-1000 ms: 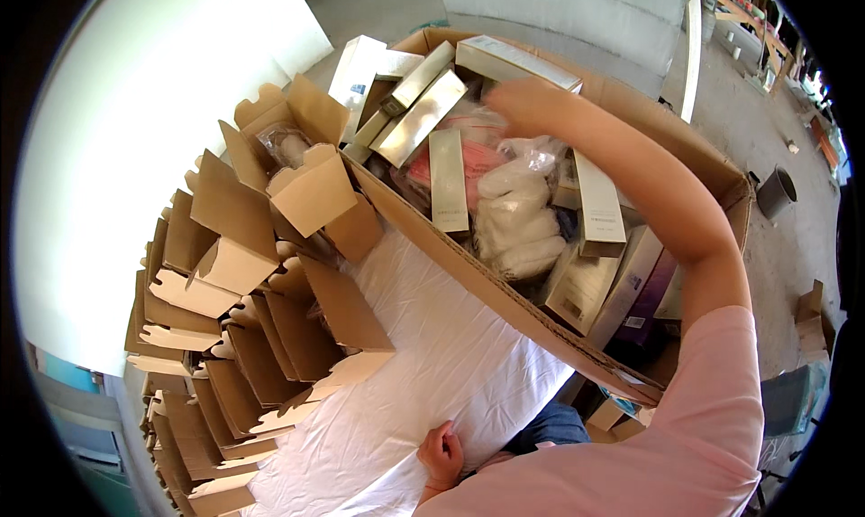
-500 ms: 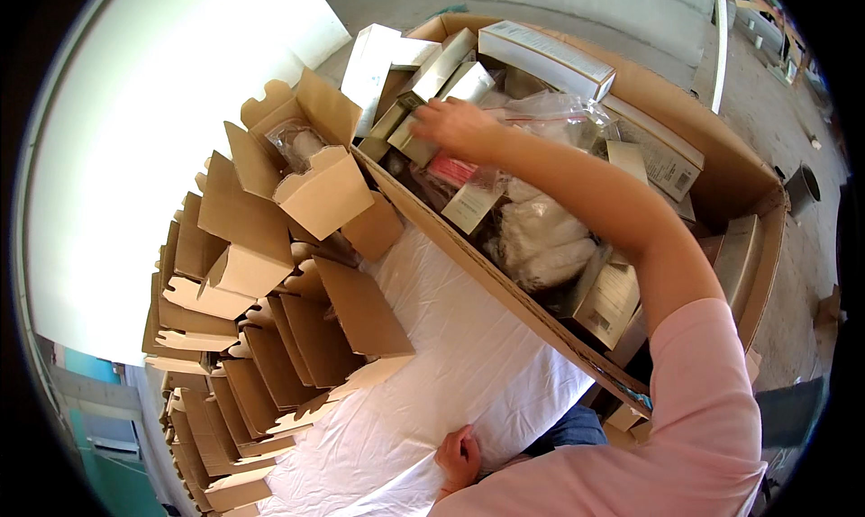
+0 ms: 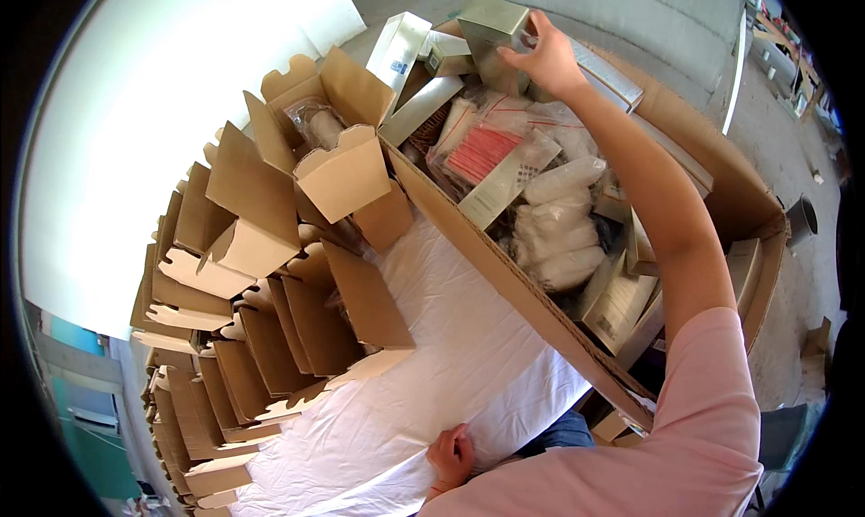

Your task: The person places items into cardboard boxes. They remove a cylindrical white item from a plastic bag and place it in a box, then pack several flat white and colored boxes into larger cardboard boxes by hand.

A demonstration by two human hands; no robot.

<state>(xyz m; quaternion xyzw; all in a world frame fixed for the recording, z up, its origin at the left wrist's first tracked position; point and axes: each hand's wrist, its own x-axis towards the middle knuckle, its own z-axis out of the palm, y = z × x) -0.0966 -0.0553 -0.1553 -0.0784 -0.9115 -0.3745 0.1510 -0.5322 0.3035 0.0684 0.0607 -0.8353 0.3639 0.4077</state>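
While the right hand (image 3: 545,62) is stretched to the far end of the large brown cardboard carton (image 3: 721,170), a small silver-grey rectangular box (image 3: 491,26) is gripped by its closed fingers and held just above the carton's contents. Below that box, the carton is seen to be packed with clear plastic bags, among them one showing a red-striped insert (image 3: 482,152), with white wrapped rolls (image 3: 563,220) and several flat pale boxes (image 3: 622,305) lying beside them. The left hand (image 3: 450,454) is pressed down, fingers curled into a loose fist, on the white cloth (image 3: 450,355) spread over the counter near the lower edge; nothing is held in it. To the left of the cloth, rows of open brown cardboard cartons with raised flaps (image 3: 243,337) are stood close together, and one of them, a folded carton with a pale inner face (image 3: 347,175), is leaned against the big carton's near wall. A pink sleeve (image 3: 694,427) is worn on the right arm
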